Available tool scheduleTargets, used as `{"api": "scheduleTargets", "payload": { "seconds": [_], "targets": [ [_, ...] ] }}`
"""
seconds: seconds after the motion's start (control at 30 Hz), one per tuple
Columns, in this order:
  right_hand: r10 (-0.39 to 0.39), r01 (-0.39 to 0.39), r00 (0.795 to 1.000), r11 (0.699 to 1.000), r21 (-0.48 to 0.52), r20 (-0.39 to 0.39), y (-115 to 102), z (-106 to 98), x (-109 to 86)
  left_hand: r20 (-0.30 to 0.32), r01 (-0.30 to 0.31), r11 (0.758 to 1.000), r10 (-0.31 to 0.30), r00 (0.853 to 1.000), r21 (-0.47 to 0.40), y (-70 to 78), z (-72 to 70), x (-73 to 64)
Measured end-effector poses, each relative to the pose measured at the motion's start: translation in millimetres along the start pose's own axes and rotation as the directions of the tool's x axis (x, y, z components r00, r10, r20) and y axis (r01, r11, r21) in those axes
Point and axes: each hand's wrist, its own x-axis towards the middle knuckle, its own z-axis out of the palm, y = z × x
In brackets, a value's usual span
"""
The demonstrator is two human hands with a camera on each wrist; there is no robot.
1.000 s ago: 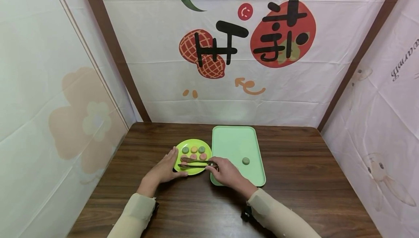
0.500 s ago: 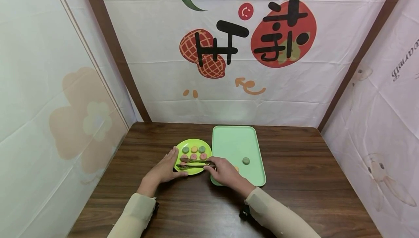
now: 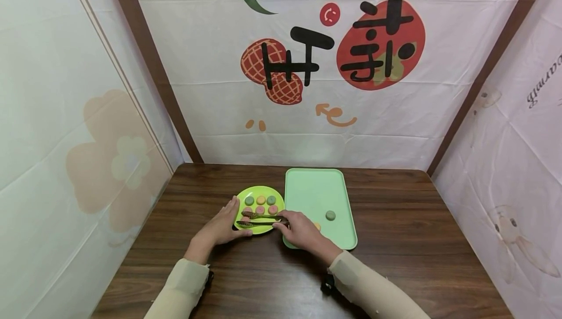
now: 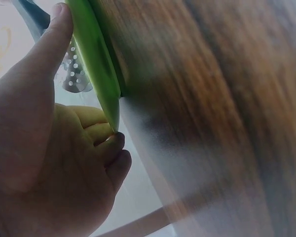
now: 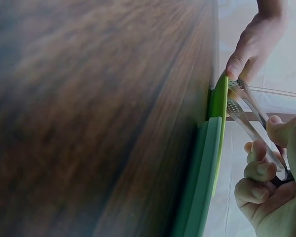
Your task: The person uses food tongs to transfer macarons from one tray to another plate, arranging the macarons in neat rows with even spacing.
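My left hand [image 3: 219, 224] holds the yellow-green plate [image 3: 260, 189] by its left rim, thumb near the front edge and fingers along the side. Several macarons lie on the plate: a yellow macaron [image 3: 261, 200] between green ones at the back, with pink macarons [image 3: 273, 209] in front. My right hand [image 3: 300, 231] grips metal tongs [image 3: 263, 217] over the plate's near half. The tongs' perforated tips point left and stand apart, with a pink macaron [image 3: 246, 219] partly visible between them. Whether the tips touch it, I cannot tell.
A mint-green tray [image 3: 313, 182] stands right of the plate, close to its edge. On it lie a green macaron [image 3: 331, 215] and a yellow macaron [image 3: 317, 226], partly hidden by the right hand. Both sit on a dark wooden table [image 3: 395, 241], with printed sheets behind and at the sides.
The right hand and tongs have shifted slightly left over the plate, uncovering part of the yellow macaron on the tray. The left hand and plate have stayed put.
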Motion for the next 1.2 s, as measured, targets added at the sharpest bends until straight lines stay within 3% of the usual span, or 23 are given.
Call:
{"api": "scheduleTargets", "payload": {
  "seconds": [1.2],
  "targets": [
    [0.026, -0.026, 1.0, 0.999, 0.043, 0.001, 2.4, -3.2, -0.8, 0.009, 0.01, 1.0, -0.01, 1.0, -0.009, -2.4, 2.1, 2.4]
  ]
}}
